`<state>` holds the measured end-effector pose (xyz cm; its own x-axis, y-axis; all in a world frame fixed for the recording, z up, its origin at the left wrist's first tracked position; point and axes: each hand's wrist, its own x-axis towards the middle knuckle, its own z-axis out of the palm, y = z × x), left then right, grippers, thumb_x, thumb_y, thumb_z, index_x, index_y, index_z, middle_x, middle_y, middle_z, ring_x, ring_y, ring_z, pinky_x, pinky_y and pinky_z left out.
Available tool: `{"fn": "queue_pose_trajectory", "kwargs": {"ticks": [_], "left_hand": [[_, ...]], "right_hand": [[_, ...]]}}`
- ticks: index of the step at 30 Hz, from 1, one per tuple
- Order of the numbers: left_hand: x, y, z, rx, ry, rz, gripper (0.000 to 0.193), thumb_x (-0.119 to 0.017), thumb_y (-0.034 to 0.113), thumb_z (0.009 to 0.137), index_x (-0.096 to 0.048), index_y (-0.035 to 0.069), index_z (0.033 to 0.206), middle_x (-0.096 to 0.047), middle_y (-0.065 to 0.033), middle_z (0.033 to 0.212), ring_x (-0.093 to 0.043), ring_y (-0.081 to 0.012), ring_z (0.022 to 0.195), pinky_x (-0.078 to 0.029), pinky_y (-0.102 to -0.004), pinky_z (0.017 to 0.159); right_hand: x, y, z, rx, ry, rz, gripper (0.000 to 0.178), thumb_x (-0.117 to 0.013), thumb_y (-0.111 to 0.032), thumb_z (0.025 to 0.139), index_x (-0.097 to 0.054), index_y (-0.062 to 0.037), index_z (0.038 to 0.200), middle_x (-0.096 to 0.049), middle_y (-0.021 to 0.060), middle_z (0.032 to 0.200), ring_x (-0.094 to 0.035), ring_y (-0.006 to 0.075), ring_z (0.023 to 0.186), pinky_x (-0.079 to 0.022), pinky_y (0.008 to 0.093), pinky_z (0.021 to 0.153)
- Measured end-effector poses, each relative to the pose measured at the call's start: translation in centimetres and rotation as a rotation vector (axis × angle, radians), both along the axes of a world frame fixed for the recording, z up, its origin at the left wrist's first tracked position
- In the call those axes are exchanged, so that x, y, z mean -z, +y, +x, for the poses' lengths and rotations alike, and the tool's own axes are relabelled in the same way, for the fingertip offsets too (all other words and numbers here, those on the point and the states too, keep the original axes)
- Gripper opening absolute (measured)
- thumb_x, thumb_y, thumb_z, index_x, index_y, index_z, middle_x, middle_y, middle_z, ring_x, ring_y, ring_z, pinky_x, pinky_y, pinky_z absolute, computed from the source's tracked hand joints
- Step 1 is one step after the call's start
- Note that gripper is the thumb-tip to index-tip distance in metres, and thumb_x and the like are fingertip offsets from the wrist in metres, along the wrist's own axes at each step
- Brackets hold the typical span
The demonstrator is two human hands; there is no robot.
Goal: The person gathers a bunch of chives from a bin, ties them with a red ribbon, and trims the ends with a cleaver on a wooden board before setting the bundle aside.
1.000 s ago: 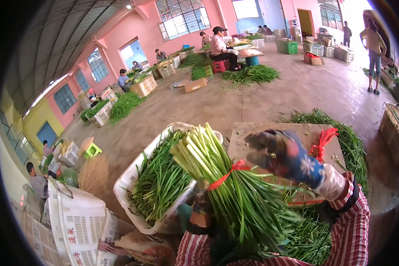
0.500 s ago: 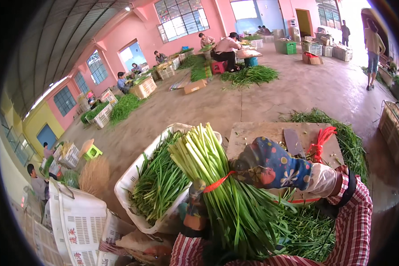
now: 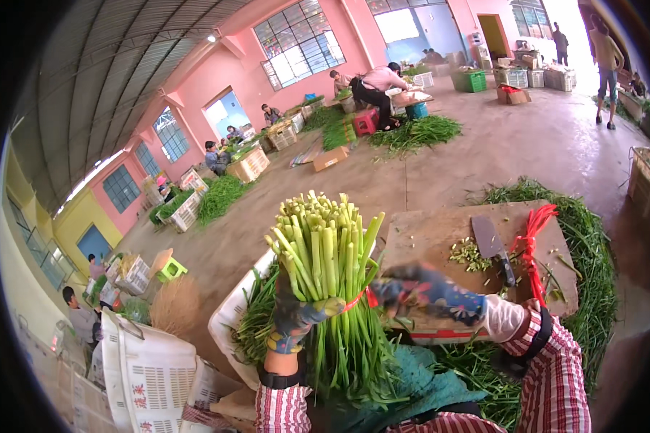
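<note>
A thick bunch of leafy green stalks (image 3: pixel 328 252) stands upright in front of me, pale cut ends up and long leaves hanging down. My left hand (image 3: pixel 300 314), in a dark patterned glove, is closed around its left side. A red tie (image 3: pixel 355 299) runs around the bunch at the height of that hand. On the right, my right hand (image 3: pixel 430 294), also gloved and blurred by motion, has its fingers closed at the end of the tie. Behind the bunch, a white crate (image 3: pixel 231 303) holds more greens, partly hidden by my left hand and the bunch.
At right is a wooden board (image 3: pixel 430 238) with a cleaver (image 3: pixel 492 249), trimmed bits and a bundle of red ties (image 3: pixel 531 252). Loose greens (image 3: pixel 592 252) surround the board. White crates (image 3: pixel 148 375) stand at lower left. Several people work farther back among crates and green piles.
The bunch has gone from leaning to upright, with its cut ends turned toward me. My right hand has shifted slightly downward beside the tie. The cleaver and board show more fully as the view shifts.
</note>
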<state>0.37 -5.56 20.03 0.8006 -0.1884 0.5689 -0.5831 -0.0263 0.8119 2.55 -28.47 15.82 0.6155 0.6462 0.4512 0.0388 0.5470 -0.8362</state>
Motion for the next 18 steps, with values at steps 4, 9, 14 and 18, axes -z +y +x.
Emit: {"fn": "queue_pose_trajectory", "kwargs": {"ticks": [4,9,14,18], "left_hand": [[0.7,1.2,0.2,-0.048,0.027,0.117,0.078,-0.08,0.015,0.057,-0.04,0.005,0.123,-0.052,-0.0065,0.115,-0.053,-0.0164,0.101,-0.046,-0.0309,0.086],[-0.2,0.3,-0.5,-0.039,0.074,0.156,0.087,-0.084,0.026,0.053,-0.039,0.002,0.124,-0.051,-0.0066,0.118,-0.051,-0.0162,0.105,-0.043,-0.0317,0.09],[0.9,0.5,0.7,0.01,0.087,0.26,0.092,-0.085,0.029,0.05,-0.039,0.004,0.125,-0.05,-0.0049,0.119,-0.049,-0.0168,0.106,-0.042,-0.0315,0.09],[1.4,0.5,1.5,0.053,0.134,0.248,0.092,-0.085,0.03,0.05,-0.039,0.004,0.125,-0.051,-0.0048,0.116,-0.052,-0.0163,0.102,-0.044,-0.0309,0.087]], "right_hand": [[-1.5,0.1,-0.3,0.317,-0.19,-0.108,0.05,-0.068,-0.033,0.077,-0.052,-0.0005,0.112,-0.062,0.0065,0.089,-0.058,0.012,0.078,-0.047,0.0243,0.07],[0.1,1.9,-1.1,0.038,0.166,0.312,0.035,-0.062,-0.032,0.081,-0.058,-0.0023,0.1,-0.057,0.0017,0.072,-0.049,0.0061,0.06,-0.037,0.0215,0.051],[1.2,0.4,0.3,0.244,-0.076,-0.074,0.041,-0.053,-0.04,0.085,-0.059,-0.0012,0.097,-0.053,0.0009,0.063,-0.046,0.0081,0.056,-0.037,0.0237,0.052],[2.1,0.3,0.2,0.047,0.251,0.311,0.023,-0.053,-0.024,0.084,-0.059,-0.0045,0.074,-0.047,0.0009,0.06,-0.04,0.0103,0.046,-0.032,0.0235,0.047]]}}
